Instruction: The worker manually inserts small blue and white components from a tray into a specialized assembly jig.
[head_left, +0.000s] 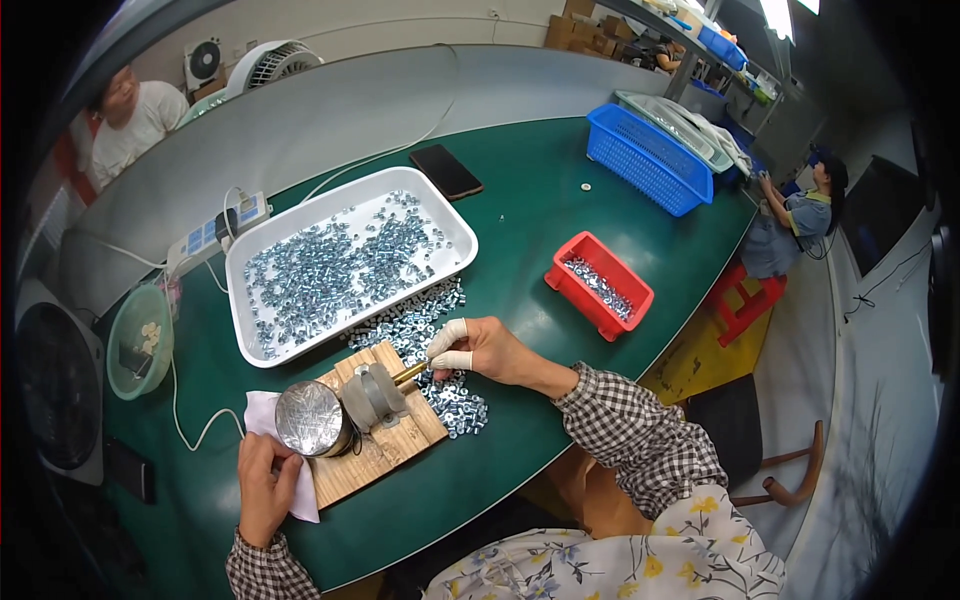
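Taking the white tray (262, 262) as landmark: one such tray, holding small metal nuts (340, 265) too many to count. One loose heap of the same nuts (425, 325) lies on the desk (520, 200) just in front of it. One red bin (598, 284) sits to its right, and two baskets stand beyond that: one blue basket (648, 157) and one pale green basket (672, 122). One black phone (446, 171) lies behind the tray, one green bowl (139, 340) to its left. One wooden board (385, 440) lies in front, carrying one small motor (340, 408). Two hands work there, the left hand (265, 488) and the right hand (478, 348).

The right hand's (478, 350) fingertips hide what they pinch at the brass shaft (410, 373).
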